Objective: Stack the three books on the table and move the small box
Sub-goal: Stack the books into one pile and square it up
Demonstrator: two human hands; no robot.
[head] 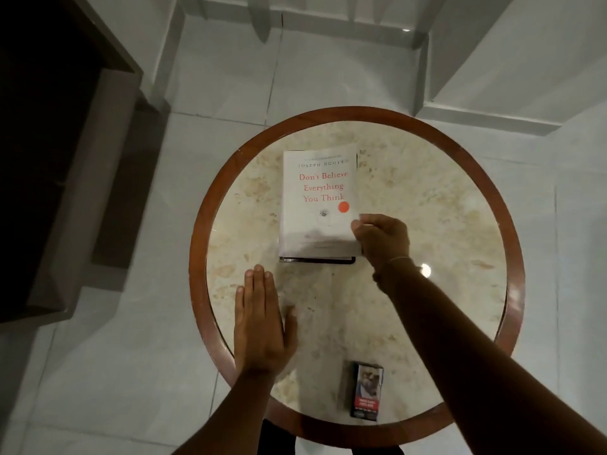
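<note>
White book [317,205] on round table [210,205], right hand [381,239] at its corner

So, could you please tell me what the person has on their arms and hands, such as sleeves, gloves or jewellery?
Both forearms are bare, with no sleeves in view and no gloves. The right hand has a thin, light-coloured bracelet around the wrist. The left hand shows no rings, watch or band, and its fingers are uncovered.

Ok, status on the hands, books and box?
Right hand at white book's near corner, atop dark book. Left hand open, flat on table. Small box untouched, near edge.
</note>
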